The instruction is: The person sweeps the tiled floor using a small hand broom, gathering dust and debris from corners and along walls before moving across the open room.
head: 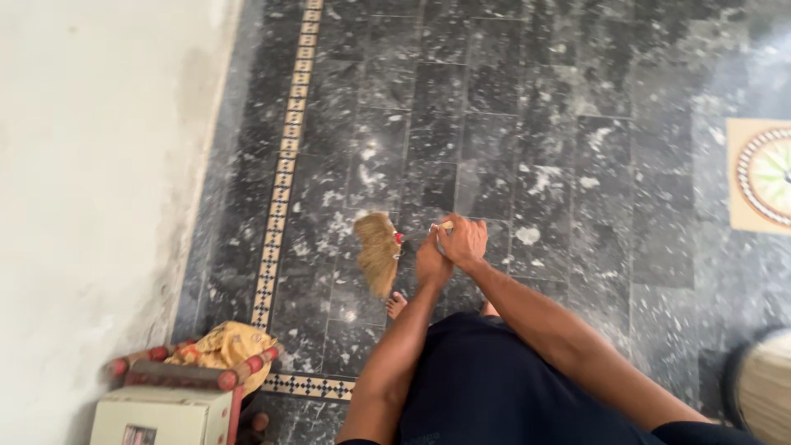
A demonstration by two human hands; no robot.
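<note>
A short straw hand broom (378,250) with tan bristles points left and down over the dark marble floor (494,124). Its handle runs right into my two hands, which meet in front of me. My left hand (431,264) wraps the handle near the red binding. My right hand (465,241) closes over the handle's end, just above and right of the left. Part of my bare foot (396,304) shows below the broom. My dark clothing fills the bottom centre.
A white wall (91,181) rises on the left. A patterned tile strip (284,165) borders the floor. A red-framed stool with yellow cloth (216,356) and a pale box (161,416) stand bottom left. A decorative tile (762,175) lies far right, a round woven object (762,394) bottom right.
</note>
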